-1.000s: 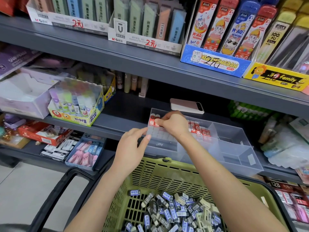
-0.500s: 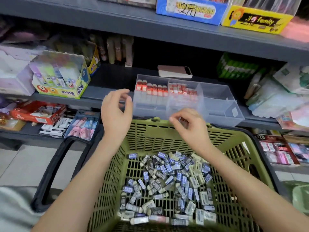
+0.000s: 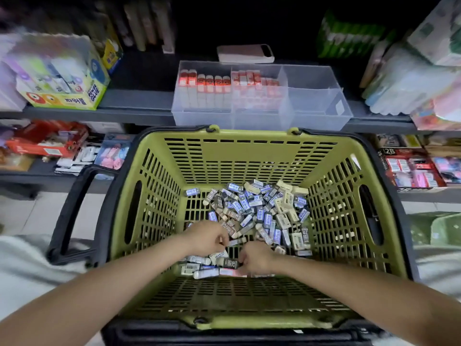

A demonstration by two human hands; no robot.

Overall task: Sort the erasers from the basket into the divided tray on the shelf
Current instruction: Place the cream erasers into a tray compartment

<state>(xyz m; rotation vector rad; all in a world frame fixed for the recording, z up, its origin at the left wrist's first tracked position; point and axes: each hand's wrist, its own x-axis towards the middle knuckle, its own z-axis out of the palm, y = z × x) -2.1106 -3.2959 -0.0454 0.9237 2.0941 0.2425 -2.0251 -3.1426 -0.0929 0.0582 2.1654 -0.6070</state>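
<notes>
Setting: retail stationery shop. You face grey tiered shelving (image 3: 139, 97) stocked with open display cartons: a "POWER GLUE" stick box (image 3: 62, 96) far left, red "2B" boxes (image 3: 411, 168) lower right, pastel packaged goods (image 3: 112, 154) lower left. A green slotted shopping basket (image 3: 249, 156) with black handles sits near you.

Shelf (image 3: 129, 115) w/ divided tray (image 3: 314, 117), glue box (image 3: 62, 97) to left.

— Where are the erasers (image 3: 254, 211)?
— Heaped loose on the floor of the green slotted basket (image 3: 239, 151), their blue, grey and cream sleeves lying every way.
— And the divided tray (image 3: 314, 116)?
— Clear plastic, on the shelf (image 3: 134, 113) just behind the basket. Red-topped erasers (image 3: 212, 83) stand upright in rows in its left and middle compartments.
</notes>
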